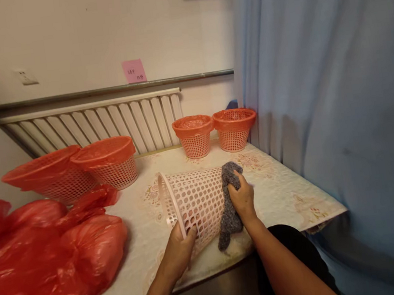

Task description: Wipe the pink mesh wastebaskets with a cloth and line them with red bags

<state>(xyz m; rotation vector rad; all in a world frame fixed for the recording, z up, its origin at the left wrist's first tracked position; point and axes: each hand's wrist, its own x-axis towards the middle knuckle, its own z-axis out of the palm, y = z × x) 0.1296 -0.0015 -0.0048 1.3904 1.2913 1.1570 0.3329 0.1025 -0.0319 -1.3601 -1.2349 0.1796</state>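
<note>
A pale pink perforated plastic wastebasket (200,200) lies tipped on its side over the table, its open rim turned left and its base to the right. My left hand (177,249) grips the rim at the near side, with the thumb outside and the other fingers hidden behind the wall. Against the base, my right hand (243,198) is closed on a dark grey cloth (229,206). One end of the cloth hangs down towards the table's front edge.
Two wastebaskets with red liners (196,138) (236,130) stand at the back right, and two more lined wastebaskets (108,164) (59,177) at the back left. Red plastic bags (66,256) heap up on the left. A blue curtain (336,100) borders the table (279,194) on the right; a radiator (106,123) is behind.
</note>
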